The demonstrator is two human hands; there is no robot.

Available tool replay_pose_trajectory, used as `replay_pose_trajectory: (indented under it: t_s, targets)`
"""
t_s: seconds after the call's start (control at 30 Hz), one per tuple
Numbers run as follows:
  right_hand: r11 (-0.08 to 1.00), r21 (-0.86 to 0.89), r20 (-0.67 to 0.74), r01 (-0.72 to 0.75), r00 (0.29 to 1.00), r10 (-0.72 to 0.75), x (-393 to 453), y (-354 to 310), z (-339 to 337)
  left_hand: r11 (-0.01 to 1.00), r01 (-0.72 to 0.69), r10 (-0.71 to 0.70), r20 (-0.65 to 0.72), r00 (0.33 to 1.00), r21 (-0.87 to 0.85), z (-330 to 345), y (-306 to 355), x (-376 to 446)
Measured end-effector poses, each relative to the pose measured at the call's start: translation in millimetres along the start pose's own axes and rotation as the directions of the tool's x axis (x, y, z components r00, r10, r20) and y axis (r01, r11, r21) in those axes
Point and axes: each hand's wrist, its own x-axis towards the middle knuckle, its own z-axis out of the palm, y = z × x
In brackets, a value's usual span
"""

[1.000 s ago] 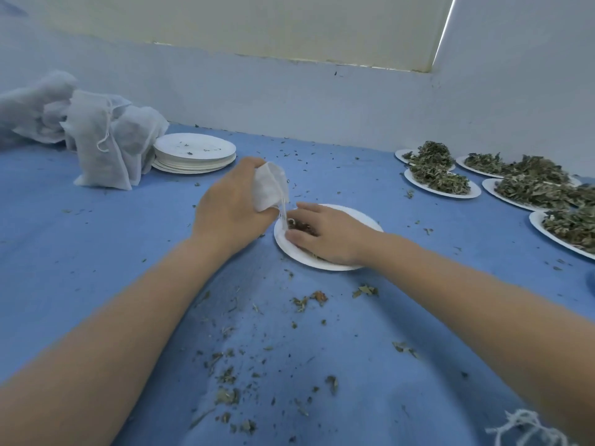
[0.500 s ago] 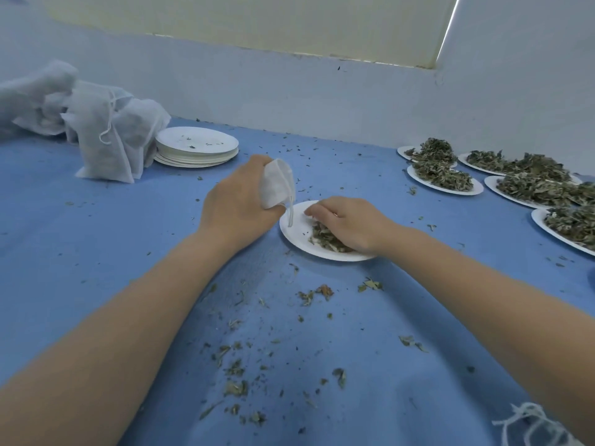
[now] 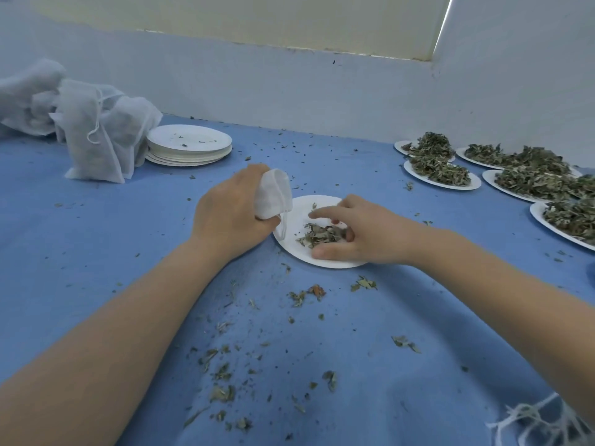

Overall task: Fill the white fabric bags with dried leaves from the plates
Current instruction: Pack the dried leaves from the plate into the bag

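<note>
Some leaves (image 3: 320, 235) under right hand (image 3: 360, 235).

Leaf-strewn blue cloth (image 3: 96, 252) under plates (image 3: 190, 146), bags (image 3: 93, 136)

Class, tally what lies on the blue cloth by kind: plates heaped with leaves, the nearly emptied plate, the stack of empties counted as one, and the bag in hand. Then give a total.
plates heaped with dried leaves: 5 rims can be told apart; overlap at the right may hide more
nearly emptied plate: 1
stack of empty plates: 1
small white bag, gripped by the left hand: 1
Total: 8
</note>
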Motion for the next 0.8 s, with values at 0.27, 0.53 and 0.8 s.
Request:
replay_pose_trajectory:
  t_s: [0.27,0.53,0.8]
  targets:
    - [0.989,-0.011,-0.126,0.15,0.981,-0.15,0.5,-10.8,11.7,0.993,-0.104,0.103,0.008,0.995,0.054,-2.2,5.9,-3.6]
    - [0.993,0.05,-0.236,0.111,0.967,-0.096,-6.8,-21.6,6.6,0.969,-0.208,0.211,-0.009,0.977,0.136,-2.1,8.7,-3.9]
    - [0.964,0.037,-0.404,0.264,0.886,-0.227,-4.5,-39.5,-23.8,0.951,-0.27,0.276,-0.014,0.961,0.15,0.6,20.2,-1.0]
